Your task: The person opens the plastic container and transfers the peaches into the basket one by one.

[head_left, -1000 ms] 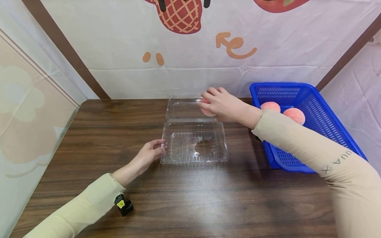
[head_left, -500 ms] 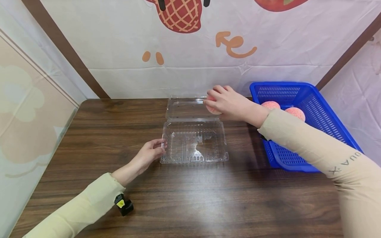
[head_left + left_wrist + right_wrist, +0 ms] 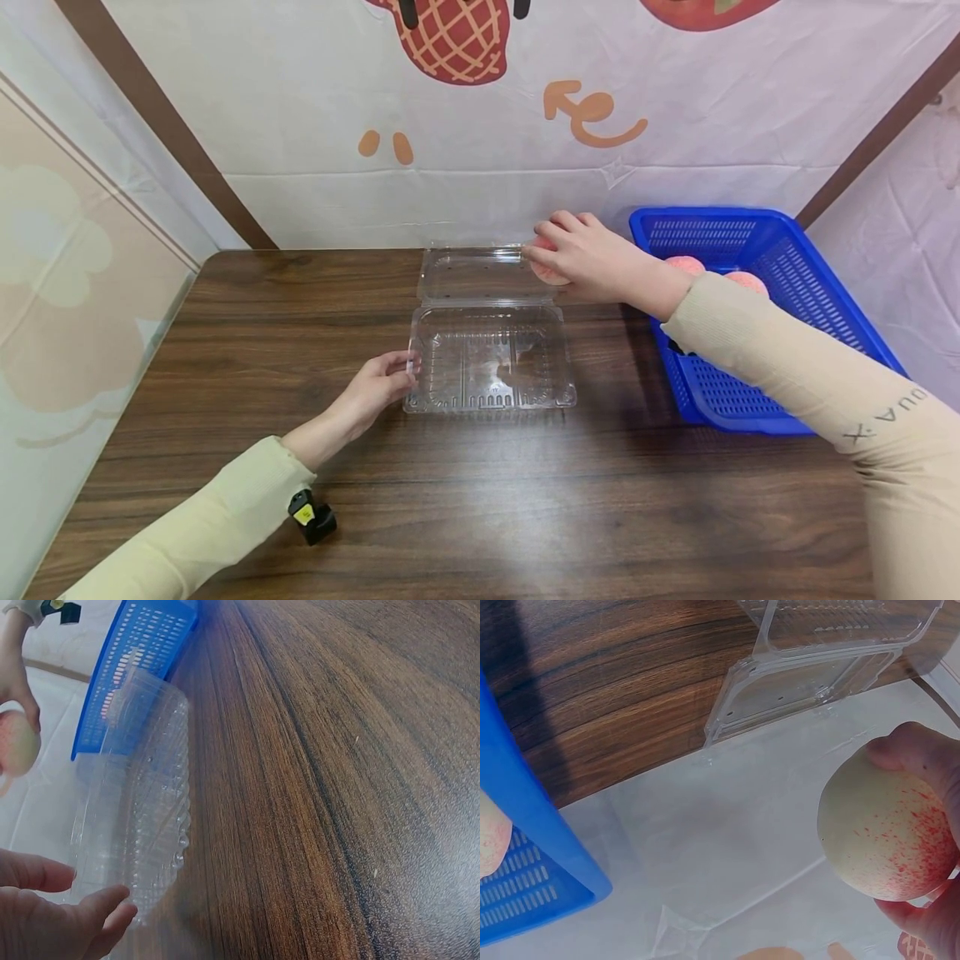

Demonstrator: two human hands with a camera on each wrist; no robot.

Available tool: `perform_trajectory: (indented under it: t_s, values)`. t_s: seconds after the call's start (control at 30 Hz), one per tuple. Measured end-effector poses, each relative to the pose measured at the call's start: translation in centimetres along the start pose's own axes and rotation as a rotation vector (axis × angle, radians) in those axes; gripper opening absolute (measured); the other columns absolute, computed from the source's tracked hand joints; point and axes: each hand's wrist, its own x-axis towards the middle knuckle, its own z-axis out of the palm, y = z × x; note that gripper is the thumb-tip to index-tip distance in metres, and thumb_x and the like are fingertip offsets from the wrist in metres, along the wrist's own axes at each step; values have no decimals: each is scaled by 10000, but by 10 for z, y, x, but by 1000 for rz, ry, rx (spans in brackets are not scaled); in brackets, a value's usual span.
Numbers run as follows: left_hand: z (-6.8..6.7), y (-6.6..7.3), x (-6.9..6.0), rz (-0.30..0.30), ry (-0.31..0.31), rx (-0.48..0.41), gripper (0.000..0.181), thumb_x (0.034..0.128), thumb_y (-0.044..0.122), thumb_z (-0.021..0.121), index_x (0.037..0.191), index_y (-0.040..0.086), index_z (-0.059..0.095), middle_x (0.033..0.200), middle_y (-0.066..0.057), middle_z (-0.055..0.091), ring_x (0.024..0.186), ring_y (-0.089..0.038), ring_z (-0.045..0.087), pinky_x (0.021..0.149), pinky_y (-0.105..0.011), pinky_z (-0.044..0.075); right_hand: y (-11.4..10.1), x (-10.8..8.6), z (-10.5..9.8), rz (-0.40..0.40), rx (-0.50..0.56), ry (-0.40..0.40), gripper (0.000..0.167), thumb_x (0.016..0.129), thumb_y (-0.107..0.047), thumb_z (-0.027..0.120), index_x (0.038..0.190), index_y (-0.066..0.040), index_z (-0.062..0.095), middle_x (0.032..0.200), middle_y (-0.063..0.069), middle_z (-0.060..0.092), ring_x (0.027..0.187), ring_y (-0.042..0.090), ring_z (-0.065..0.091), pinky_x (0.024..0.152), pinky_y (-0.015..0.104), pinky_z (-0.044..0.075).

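Above the back right of a clear plastic clamshell box, my right hand grips a peach. In the right wrist view this peach is pale cream with red speckles, held between thumb and fingers. The box lies with its lid folded back toward the wall. My left hand rests its fingertips against the box's left end. The left wrist view shows a gap between thumb and fingers of the left hand, beside the box wall.
A blue plastic basket stands at the right, with pink peaches inside, partly hidden by my right sleeve. A white printed cloth hangs behind the wooden table.
My right hand has moved to the right with the peach, away from the middle of the lid toward the basket. My left hand and the box have stayed in place.
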Motion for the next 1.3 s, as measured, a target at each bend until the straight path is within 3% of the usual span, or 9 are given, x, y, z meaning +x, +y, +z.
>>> perform_trajectory:
  t_s: [0.13,0.37,0.63,0.83,1.3]
  values:
    - [0,0,0,1,-1,0,483,877,-57,376,1320,-189,234,1322,-350,332,1233,-374,335,1024,-432,330,2,-3,-1,23,6,-31,534,667,-210,767,1147,-116,552,1076,156,496,1011,350,419,701,484,426]
    - [0,0,0,5,0,1,478,878,-57,376,1317,-189,242,1315,-350,340,1219,-363,351,1017,-426,342,4,-8,0,21,2,3,487,698,-210,745,1137,-114,559,1066,157,502,981,351,432,665,475,433]
    - [-1,-1,0,11,2,4,479,871,-65,370,1314,-195,241,1319,-355,334,1231,-375,335,1010,-410,353,7,-13,-3,43,0,-45,528,681,-152,751,1164,-92,548,1110,179,492,1029,366,416,724,497,426]
    - [-1,0,-1,10,-1,4,475,874,-65,367,1313,-195,241,1320,-356,333,1235,-385,330,1014,-418,347,10,-16,-4,56,16,-30,439,713,-140,722,1116,-89,554,1074,169,496,1006,363,424,710,495,424]
    - [0,0,-1,8,0,14,466,883,-57,368,1313,-192,248,1309,-354,345,1216,-374,355,1012,-426,348,18,-29,-7,86,-4,-54,510,677,-183,769,1127,-82,551,1106,192,486,1029,378,414,711,508,427]
